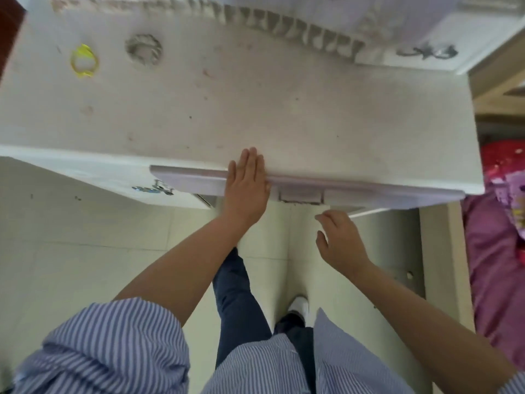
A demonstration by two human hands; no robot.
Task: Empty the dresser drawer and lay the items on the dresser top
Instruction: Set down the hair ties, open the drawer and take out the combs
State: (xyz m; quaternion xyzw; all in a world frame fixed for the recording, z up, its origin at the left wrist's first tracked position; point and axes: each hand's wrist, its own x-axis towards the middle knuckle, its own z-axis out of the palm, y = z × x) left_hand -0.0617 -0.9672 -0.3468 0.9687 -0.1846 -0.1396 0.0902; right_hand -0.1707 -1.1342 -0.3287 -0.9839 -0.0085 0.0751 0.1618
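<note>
A single head-worn wide-angle view looks steeply down from just above the scuffed white dresser-top bench point(255, 109), which fills the frame toward 12 o'clock; pale tiled floor point(71, 265) lies toward 6 o'clock.

No readable text, label, brand, number or sign shows anywhere in the head view. The pink and purple printed fabric point(508, 189) at the right edge carries bright patterned shapes, but they are too blurred to read as letters.
</note>
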